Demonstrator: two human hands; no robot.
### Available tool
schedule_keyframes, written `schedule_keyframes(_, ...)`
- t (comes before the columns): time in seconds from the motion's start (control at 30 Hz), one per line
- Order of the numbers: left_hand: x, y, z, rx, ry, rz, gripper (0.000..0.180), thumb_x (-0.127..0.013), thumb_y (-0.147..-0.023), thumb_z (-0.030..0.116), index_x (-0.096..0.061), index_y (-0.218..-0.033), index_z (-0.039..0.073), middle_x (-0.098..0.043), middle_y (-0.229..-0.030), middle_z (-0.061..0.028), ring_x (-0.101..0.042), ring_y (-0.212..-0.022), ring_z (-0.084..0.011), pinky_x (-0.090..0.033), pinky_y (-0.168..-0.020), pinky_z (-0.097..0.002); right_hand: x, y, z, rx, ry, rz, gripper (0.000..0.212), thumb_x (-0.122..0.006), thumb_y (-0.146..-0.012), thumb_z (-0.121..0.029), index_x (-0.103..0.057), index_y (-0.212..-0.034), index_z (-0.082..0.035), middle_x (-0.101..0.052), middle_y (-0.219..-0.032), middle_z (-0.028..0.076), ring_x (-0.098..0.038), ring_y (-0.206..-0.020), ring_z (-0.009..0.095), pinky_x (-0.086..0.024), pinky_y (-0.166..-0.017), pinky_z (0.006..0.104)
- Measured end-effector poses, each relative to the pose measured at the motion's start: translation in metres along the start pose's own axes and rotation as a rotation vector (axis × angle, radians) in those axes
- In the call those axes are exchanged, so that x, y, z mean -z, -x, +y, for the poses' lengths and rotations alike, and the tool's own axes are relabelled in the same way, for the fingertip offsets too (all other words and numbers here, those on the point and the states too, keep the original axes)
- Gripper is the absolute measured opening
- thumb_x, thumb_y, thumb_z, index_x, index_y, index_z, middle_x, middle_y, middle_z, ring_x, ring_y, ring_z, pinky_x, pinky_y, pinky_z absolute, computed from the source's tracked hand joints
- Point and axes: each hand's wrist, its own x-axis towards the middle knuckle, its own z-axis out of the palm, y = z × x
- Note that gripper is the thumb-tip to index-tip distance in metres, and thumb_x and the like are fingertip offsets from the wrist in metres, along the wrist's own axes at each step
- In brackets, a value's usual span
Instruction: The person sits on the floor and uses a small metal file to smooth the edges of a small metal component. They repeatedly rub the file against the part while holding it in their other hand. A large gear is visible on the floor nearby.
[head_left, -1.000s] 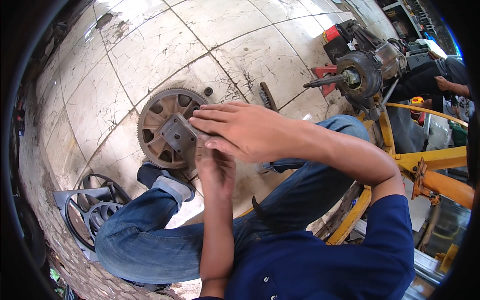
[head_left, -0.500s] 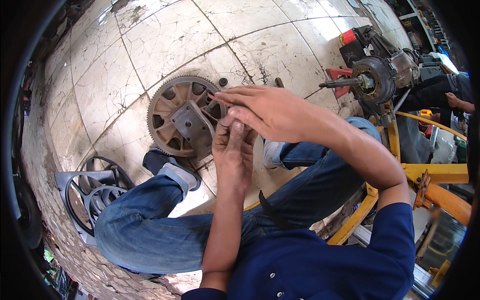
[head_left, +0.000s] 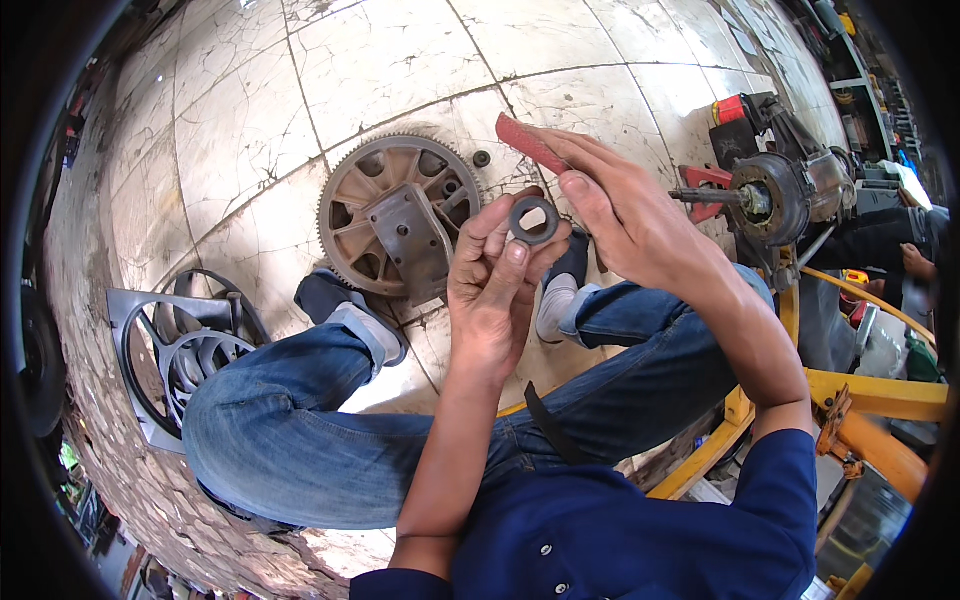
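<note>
Between the thumb and fingers of my left hand point(head_left: 492, 290) is a small dark metal ring point(head_left: 519, 228), its round hole facing up at me. My right hand point(head_left: 640, 215) is just to the right of it, pinching a strip of reddish sandpaper point(head_left: 528, 143) under the thumb; the strip sticks out past the fingers and stands apart from the ring. Beyond my left hand a large toothed gear wheel point(head_left: 352, 190) lies flat on the floor, a dark metal bracket point(head_left: 412, 235) with holes resting on it. A small black round part point(head_left: 481, 158) sits by the wheel's edge.
Cracked white tiles point(head_left: 400, 60) make up the floor. To the right, a shaft and hub assembly point(head_left: 768, 200) rests on a red stand, near a yellow metal frame point(head_left: 880, 392). A black fan shroud point(head_left: 150, 350) leans at the left. Another person's hand point(head_left: 915, 262) shows at the far right.
My right hand has drawn away to the right with the sandpaper, uncovering the ring. My left hand has turned the ring upward into view. The whole view has shifted slightly.
</note>
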Motion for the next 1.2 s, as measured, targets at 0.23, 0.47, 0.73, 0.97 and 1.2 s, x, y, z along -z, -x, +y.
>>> schedule_keyframes(0.23, -0.005, -0.004, 0.006, -0.151, -0.193, 0.122, 0.044, -0.063, -0.088, -0.008, -0.05, -0.129, 0.003, -0.058, -0.125, -0.0117, -0.059, -0.115, -0.0191, -0.048, -0.1, -0.0347, -0.004, -0.001, 0.008, 0.207, 0.146, -0.084, 0.046, -0.045, -0.1, -0.023, -0.046, -0.141, -0.003, -0.053, -0.136, 0.02, -0.048, -0.126, 0.037, -0.038, -0.106, 0.0444)
schedule_keyframes(0.47, -0.005, -0.006, 0.002, -0.364, -0.43, 0.198, 0.04, -0.064, -0.086, -0.011, -0.053, -0.122, 0.003, -0.055, -0.126, -0.0094, -0.059, -0.109, -0.0138, -0.049, -0.091, -0.0254, -0.017, 0.002, 0.009, 0.148, 0.162, -0.138, 0.052, -0.047, -0.099, -0.028, -0.041, -0.144, -0.002, -0.049, -0.14, 0.02, -0.046, -0.128, 0.037, -0.037, -0.107, 0.0449)
schedule_keyframes(0.73, -0.004, -0.001, -0.006, -0.226, -0.494, 0.302, 0.033, -0.063, -0.089, -0.008, -0.053, -0.119, 0.0, -0.059, -0.116, -0.0092, -0.059, -0.093, -0.009, -0.049, -0.084, -0.0226, -0.022, 0.004, 0.014, 0.136, 0.195, -0.128, 0.054, -0.046, -0.1, -0.03, -0.039, -0.143, 0.002, -0.047, -0.142, 0.021, -0.045, -0.13, 0.037, -0.035, -0.109, 0.0449)
schedule_keyframes(0.97, -0.002, -0.006, -0.002, -0.173, -0.333, 0.359, 0.03, -0.061, -0.09, -0.009, -0.051, -0.117, 0.0, -0.058, -0.115, -0.0097, -0.059, -0.097, -0.0117, -0.051, -0.087, -0.0257, -0.022, 0.006, 0.011, 0.138, 0.297, -0.187, 0.053, -0.045, -0.1, -0.031, -0.04, -0.142, 0.002, -0.048, -0.141, 0.021, -0.044, -0.131, 0.036, -0.034, -0.11, 0.0445)
schedule_keyframes(1.2, -0.003, -0.009, 0.001, -0.144, -0.348, 0.428, 0.028, -0.062, -0.093, 0.0, -0.052, -0.118, 0.001, -0.059, -0.11, -0.0088, -0.059, -0.097, -0.0117, -0.05, -0.085, -0.0269, -0.024, 0.008, 0.013, 0.153, 0.293, -0.194, 0.055, -0.043, -0.101, -0.034, -0.04, -0.142, 0.003, -0.048, -0.141, 0.022, -0.045, -0.132, 0.036, -0.034, -0.111, 0.0445)
